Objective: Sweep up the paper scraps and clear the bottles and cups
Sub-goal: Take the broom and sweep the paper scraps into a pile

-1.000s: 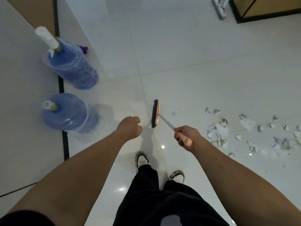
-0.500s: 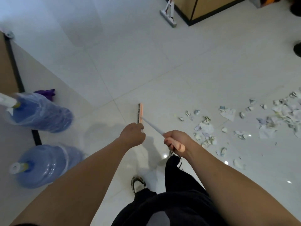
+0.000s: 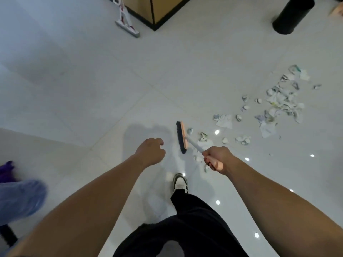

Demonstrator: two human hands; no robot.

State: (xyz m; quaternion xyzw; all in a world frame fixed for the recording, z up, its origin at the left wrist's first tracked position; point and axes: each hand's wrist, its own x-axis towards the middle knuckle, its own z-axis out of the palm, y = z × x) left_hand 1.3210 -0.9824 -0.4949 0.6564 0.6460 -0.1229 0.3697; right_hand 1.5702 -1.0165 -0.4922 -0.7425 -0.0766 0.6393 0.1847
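Note:
My right hand [image 3: 218, 158] grips the pink end of a broom handle. The broom head [image 3: 181, 136], pink with dark bristles, sits on the white tiled floor just ahead of my hands. Torn paper scraps [image 3: 276, 101] lie scattered to the right of the broom head, some right beside it and under the handle. My left hand [image 3: 151, 150] hangs in a loose fist left of the broom head and holds nothing. A blue water bottle [image 3: 20, 197] shows blurred at the left edge.
A flat mop [image 3: 127, 27] leans by a wooden cabinet [image 3: 148, 12] at the top. A black cylindrical bin [image 3: 292, 14] stands at the top right. A purple object [image 3: 6, 170] lies at the left edge. My shoe [image 3: 180, 182] is below the broom.
The view has swung right: the water bottles slid to the left edge and the scraps, bin and mop came further into view. The broom head now sits next to the nearest scraps.

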